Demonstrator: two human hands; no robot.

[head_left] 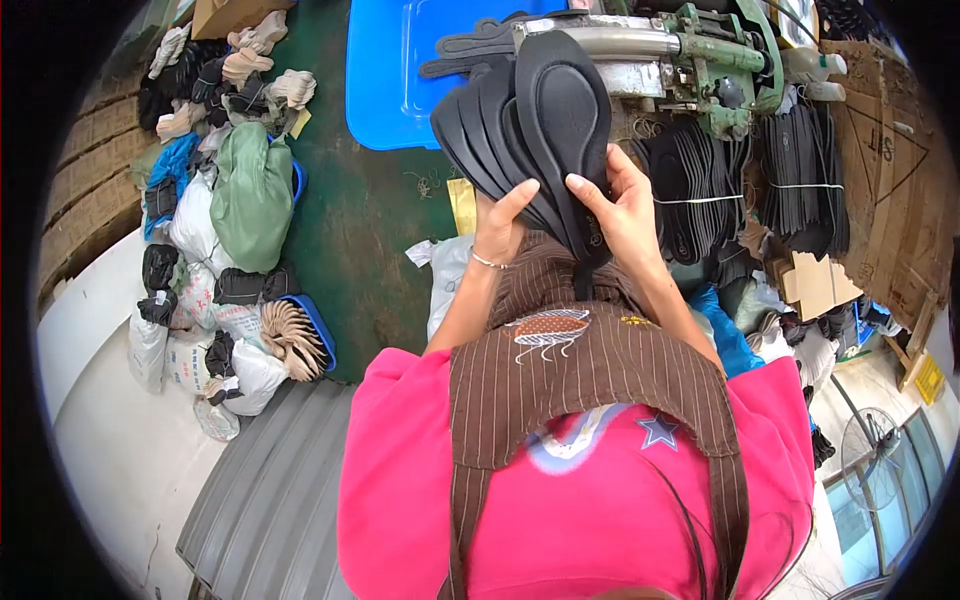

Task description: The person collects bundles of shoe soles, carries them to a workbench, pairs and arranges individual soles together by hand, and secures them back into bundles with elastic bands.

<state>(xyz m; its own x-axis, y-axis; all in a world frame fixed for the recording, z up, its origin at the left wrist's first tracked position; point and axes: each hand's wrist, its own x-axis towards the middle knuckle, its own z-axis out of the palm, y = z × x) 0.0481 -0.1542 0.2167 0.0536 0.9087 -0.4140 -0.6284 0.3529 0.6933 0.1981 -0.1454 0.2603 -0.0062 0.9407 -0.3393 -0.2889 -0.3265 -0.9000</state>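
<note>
A fanned stack of black shoe insoles (565, 110) is held up in front of my apron, between both hands. My left hand (503, 228) is closed on the left side of the stack near its narrow end, thumb on top. My right hand (628, 212) grips the right edge, its thumb pressing on the top insole and its fingers behind. Beyond the stack, more black insoles (470, 48) lie over a blue plastic tray (385, 85). Right of my right hand stands a tied bundle of black insoles (690, 165).
A green machine with a metal roller (625, 42) stands at the far right. Another tied bundle (808, 180) and cardboard (885, 150) lie further right. A green bag (252, 200), white bags and several bundles crowd the left, beside the dark green table (370, 260).
</note>
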